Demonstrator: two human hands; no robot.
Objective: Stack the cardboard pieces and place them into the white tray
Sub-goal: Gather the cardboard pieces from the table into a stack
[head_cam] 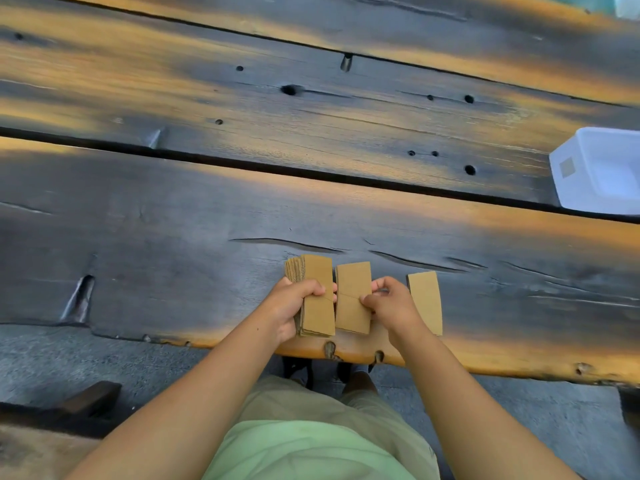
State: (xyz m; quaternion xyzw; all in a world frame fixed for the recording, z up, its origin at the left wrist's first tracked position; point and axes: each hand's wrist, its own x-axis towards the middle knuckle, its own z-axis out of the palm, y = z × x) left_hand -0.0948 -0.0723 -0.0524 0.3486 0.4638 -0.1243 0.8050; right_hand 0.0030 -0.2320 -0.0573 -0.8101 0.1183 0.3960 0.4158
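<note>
A thick stack of brown cardboard pieces (317,271) stands near the table's front edge, and my left hand (294,301) is wrapped around its middle. Just to its right lies a second cardboard piece (352,308); my right hand (391,301) pinches its right edge with fingertips and thumb. A third cardboard piece (425,299) lies flat to the right of my right hand, partly hidden by the wrist. The white tray (571,181) sits far right on the table, cut off by the frame, and its visible part holds nothing.
The wooden table (242,202) is dark and orange, with gaps between planks, knot holes and cracks. Its front edge runs just below my hands. A dark bench end (86,400) shows at the lower left above the paved ground.
</note>
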